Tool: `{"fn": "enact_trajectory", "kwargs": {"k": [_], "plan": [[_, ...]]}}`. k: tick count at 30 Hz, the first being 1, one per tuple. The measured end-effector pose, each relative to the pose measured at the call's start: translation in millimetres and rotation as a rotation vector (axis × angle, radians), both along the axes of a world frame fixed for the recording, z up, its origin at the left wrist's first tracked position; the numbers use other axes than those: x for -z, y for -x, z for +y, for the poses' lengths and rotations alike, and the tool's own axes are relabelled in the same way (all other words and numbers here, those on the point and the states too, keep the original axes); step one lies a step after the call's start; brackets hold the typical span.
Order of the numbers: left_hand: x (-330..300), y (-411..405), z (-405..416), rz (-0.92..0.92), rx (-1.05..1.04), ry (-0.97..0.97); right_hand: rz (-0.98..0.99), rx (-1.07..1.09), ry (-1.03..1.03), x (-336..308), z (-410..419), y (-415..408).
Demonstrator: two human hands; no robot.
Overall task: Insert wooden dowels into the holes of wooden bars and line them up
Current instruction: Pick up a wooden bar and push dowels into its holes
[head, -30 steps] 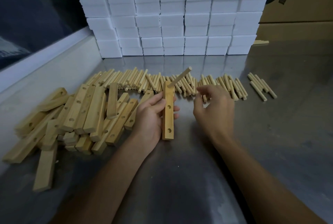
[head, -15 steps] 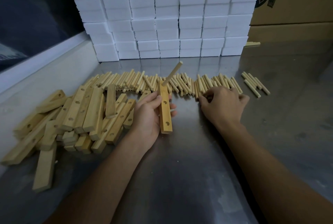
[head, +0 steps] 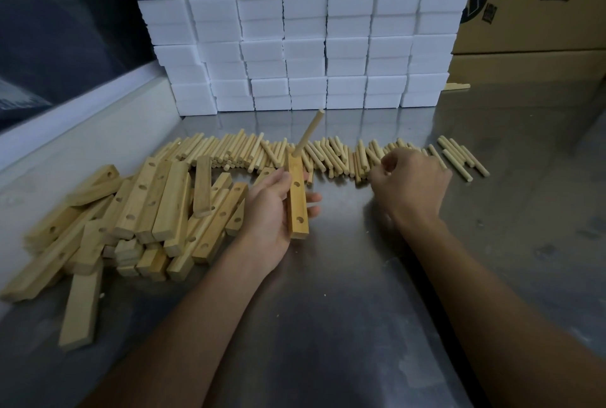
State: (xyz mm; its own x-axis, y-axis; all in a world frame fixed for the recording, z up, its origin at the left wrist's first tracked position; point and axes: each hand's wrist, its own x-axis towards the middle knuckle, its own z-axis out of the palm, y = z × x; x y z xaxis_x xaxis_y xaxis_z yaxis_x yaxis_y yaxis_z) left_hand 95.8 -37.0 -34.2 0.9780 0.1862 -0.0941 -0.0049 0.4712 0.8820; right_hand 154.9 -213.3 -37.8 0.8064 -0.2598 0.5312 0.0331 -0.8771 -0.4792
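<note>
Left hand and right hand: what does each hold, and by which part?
The left hand grips a bar around its middle; a dowel stands in its far hole. The right hand curls over the dowel row; whether it holds one cannot be told.

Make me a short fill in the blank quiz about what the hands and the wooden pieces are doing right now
1. The left hand holds a wooden ____ with one dowel standing in its far hole.
2. The right hand reaches into the row of loose ____.
3. Behind the row stands a stack of ____ blocks.

Missing words: bar; dowels; white
</note>
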Motion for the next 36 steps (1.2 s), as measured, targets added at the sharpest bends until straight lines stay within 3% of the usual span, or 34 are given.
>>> {"fn": "enact_trajectory", "kwargs": {"k": [4,7,11,14,24,32,36], "plan": [[0.6,-0.8,-0.2,0.014,-0.034,-0.034,-0.207,-0.052,-0.128,-3.9,-3.0,2.5],[-0.9,-3.2,-1.0,0.037,-0.042,-0.007,-0.297,-0.15,-0.334,-8.0,0.6,6.9],[-2.7,-4.1,1.8,0.061,0.003,0.021,-0.126,-0.37,-0.752,-13.3,11.4,15.4],[-2.9,-2.9,3.6,0.06,0.022,0.051,0.029,-0.542,-0.868,-16.0,15.1,22.2],[-4.1,-5.1,2.1,0.09,-0.016,0.059,0.116,-0.66,-0.723,-9.8,11.6,21.6],[-0.4,-6.8,0.7,0.046,0.012,-0.001,-0.023,-0.761,-0.102,-8.0,22.6,27.7],[-0.7,-6.0,1.0,0.052,0.026,0.009,-0.001,-0.774,0.012,-8.4,29.5,30.4]]}}
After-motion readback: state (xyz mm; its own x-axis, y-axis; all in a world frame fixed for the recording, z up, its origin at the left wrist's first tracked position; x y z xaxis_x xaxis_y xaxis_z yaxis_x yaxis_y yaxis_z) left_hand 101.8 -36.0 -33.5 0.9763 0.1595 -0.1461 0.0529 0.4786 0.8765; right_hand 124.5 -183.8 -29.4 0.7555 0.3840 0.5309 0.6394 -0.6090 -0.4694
